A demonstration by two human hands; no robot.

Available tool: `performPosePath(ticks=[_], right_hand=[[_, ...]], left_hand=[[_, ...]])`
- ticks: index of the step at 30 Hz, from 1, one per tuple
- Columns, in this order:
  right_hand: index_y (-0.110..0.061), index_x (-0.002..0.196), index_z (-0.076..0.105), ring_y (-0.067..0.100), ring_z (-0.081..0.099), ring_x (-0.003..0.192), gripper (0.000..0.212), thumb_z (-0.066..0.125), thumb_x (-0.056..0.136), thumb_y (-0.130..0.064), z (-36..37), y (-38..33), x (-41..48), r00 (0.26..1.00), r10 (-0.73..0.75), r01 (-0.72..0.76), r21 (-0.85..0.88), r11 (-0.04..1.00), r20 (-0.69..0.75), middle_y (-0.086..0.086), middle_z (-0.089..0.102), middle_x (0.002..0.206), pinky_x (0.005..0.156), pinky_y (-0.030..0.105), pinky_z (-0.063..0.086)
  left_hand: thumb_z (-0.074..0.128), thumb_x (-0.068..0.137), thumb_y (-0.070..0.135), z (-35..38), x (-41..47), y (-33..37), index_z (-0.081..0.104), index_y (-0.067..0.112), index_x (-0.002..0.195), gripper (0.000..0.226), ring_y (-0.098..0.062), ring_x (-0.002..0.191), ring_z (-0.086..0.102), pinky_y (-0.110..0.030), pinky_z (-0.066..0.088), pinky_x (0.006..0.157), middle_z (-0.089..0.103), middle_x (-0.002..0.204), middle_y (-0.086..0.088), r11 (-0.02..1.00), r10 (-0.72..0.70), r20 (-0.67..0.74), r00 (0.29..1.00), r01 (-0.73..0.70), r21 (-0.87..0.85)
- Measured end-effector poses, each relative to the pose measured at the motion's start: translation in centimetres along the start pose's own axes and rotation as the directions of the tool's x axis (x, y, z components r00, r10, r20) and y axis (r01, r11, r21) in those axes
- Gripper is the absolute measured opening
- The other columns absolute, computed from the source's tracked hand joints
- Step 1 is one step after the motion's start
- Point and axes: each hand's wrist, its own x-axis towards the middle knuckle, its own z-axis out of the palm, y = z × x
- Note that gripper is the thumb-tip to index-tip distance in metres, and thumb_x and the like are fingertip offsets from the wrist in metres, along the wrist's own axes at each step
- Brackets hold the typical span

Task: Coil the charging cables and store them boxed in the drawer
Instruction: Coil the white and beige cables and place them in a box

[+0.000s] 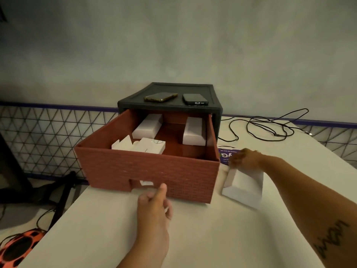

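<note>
Head view: the left grip [154,206] hovers just in front of the drawer [150,171], below the notch in its front wall. Its fingers are curled into the palm and its thumb is raised. It holds nothing that shows and does not touch the drawer.

The right grip [245,158] is blurred. It sits at the far top end of a white box [243,186], fingers curled down over that end and holding it. This box stands tilted on the bench [193,238], just right of the drawer's front corner. A purple card [227,152] lies partly under this grip.

Beyond the right grip a black cable [270,126] sprawls loose and uncoiled on the bench.

Left of the right grip the brick-patterned drawer stands pulled out of a black cabinet [216,117]. Inside are a closed box at back left [146,126], a closed box at back right [194,132] and an open-flapped box [148,147] near the front wall. Two phones [161,97] lie on the cabinet top.

Far left of the left grip, an orange reel [19,246] sits on the floor.
</note>
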Motion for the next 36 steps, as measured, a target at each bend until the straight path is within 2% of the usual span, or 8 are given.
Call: performPosePath(ticks=[4,7,13,17,23,27,32,36], right_hand=[[-0.028,0.143,0.032,0.033,0.034,0.132,0.069,0.020,0.089,-0.069,-0.2,2.6,-2.8,0.987,0.158,-0.161,-0.150,0.975,-0.037,0.012,0.030,0.144,0.107,0.045,0.031],[-0.019,0.142,0.037,0.031,0.039,0.130,0.077,0.010,0.089,-0.068,0.1,5.8,-4.6,0.950,0.282,-0.300,-0.146,0.943,-0.131,0.013,0.038,0.144,0.106,0.043,0.030],[-0.040,0.147,0.004,0.032,0.043,0.126,0.049,0.015,0.099,-0.039,1.6,9.1,-9.9,0.924,0.326,-0.339,-0.032,0.940,-0.202,0.012,0.041,0.143,0.104,0.041,0.036],[-0.017,0.124,0.053,0.031,0.049,0.116,0.070,0.009,0.093,-0.061,3.5,8.7,-12.6,0.952,0.227,-0.236,-0.023,0.971,-0.207,0.013,0.055,0.126,0.097,0.039,0.037],[-0.012,0.080,0.049,0.024,0.053,0.084,0.039,0.042,0.090,-0.049,7.2,7.3,-16.5,0.915,0.220,-0.077,0.387,0.919,-0.339,0.003,0.056,0.086,0.069,0.032,0.037],[-0.014,0.081,0.043,0.017,0.049,0.078,0.041,0.047,0.075,-0.055,9.1,6.3,-19.4,0.915,0.176,0.092,0.615,0.783,-0.362,-0.001,0.053,0.084,0.063,0.029,0.034],[-0.030,0.119,0.044,0.013,0.047,0.105,0.035,0.055,0.088,-0.041,9.9,4.2,-20.6,0.910,0.119,0.217,0.701,0.679,-0.398,-0.004,0.042,0.117,0.083,0.025,0.034],[-0.032,0.129,0.042,-0.003,0.046,0.099,0.039,0.054,0.093,-0.022,9.8,3.2,-21.0,0.916,0.092,0.290,0.805,0.517,-0.390,-0.003,0.041,0.124,0.066,0.001,0.038]], left_hand=[[0.064,0.083,-0.001,1.3,-3.2,-3.0,0.046,0.012,0.071,0.025,-0.006,0.044,0.045,-0.014,0.036,0.039,0.048,0.053,-0.001,0.966,-0.009,0.255,0.967,-0.057,0.250],[0.069,0.066,0.018,2.6,-4.8,-4.8,0.056,0.013,0.078,0.019,-0.009,0.055,0.047,-0.013,0.038,0.043,0.054,0.073,-0.006,0.892,-0.156,0.442,0.883,-0.067,0.448],[0.069,0.080,0.015,5.2,-6.0,-8.1,0.058,0.014,0.116,0.038,-0.007,0.091,0.057,-0.015,0.047,0.069,0.059,0.116,-0.005,0.828,-0.396,0.482,0.782,0.076,0.556],[0.060,0.087,0.010,7.0,-6.8,-8.6,0.058,0.013,0.116,0.029,-0.007,0.101,0.054,-0.019,0.044,0.076,0.059,0.114,-0.001,0.844,-0.445,0.478,0.757,0.177,0.506],[0.052,0.088,0.003,8.0,-7.8,-9.4,0.056,0.018,0.120,0.035,-0.008,0.099,0.061,-0.023,0.046,0.082,0.068,0.110,0.004,0.876,-0.407,0.564,0.718,0.130,0.465],[0.052,0.080,0.000,7.9,-7.9,-9.0,0.058,0.020,0.120,0.045,-0.025,0.101,0.065,-0.036,0.052,0.085,0.070,0.107,-0.005,0.866,-0.309,0.579,0.754,-0.029,0.500],[0.045,0.087,-0.009,7.7,-8.9,-8.1,0.058,0.030,0.111,0.047,-0.017,0.096,0.066,-0.023,0.052,0.070,0.069,0.107,-0.001,0.871,-0.257,0.602,0.756,-0.088,0.483],[0.054,0.084,0.001,7.3,-9.0,-6.8,0.048,0.027,0.132,0.056,-0.016,0.105,0.063,-0.028,0.052,0.084,0.066,0.117,0.005,0.884,-0.230,0.642,0.731,-0.120,0.453]])
